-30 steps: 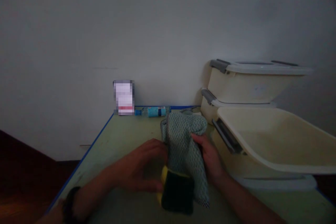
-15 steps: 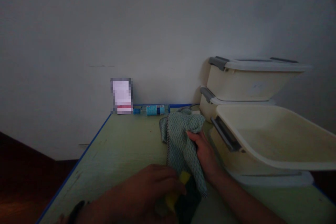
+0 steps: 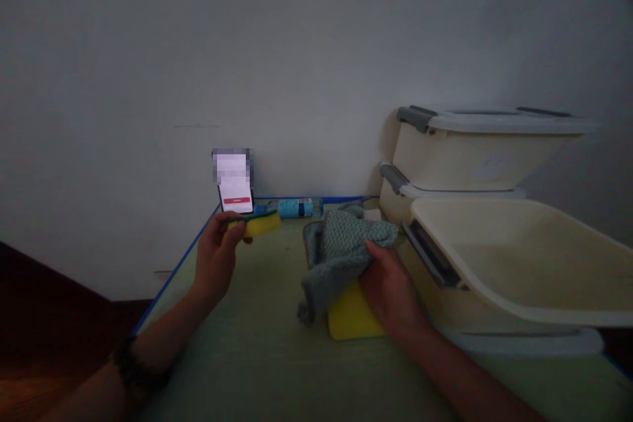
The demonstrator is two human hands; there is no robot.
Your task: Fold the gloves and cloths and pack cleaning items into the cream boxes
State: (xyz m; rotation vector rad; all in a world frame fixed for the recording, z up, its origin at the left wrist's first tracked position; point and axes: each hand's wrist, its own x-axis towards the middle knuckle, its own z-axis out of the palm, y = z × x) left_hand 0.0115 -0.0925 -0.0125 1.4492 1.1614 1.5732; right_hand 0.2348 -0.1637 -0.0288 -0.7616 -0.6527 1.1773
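Observation:
My left hand [image 3: 217,254] pinches a yellow sponge with a dark green scouring side [image 3: 262,225], held above the table's far left part, in front of the phone. A grey-green textured cloth [image 3: 341,244] hangs bunched in my right hand [image 3: 393,290], its thumb pressed on top and its other fingers mostly hidden. Below the cloth, next to my right hand, shows a flat yellow piece [image 3: 356,316]; whether that hand touches it I cannot tell.
A lit phone [image 3: 236,188] leans against the wall beside a lying bottle with a blue label [image 3: 297,208]. Cream storage boxes with grey latches [image 3: 459,158] stand stacked at the right; an open one [image 3: 534,257] is in front. The green tabletop [image 3: 247,356] has a blue edge.
My left hand has moved up and away to the left with the sponge. The cloth's lower end has swung left, and the flat yellow piece beneath it has come into view.

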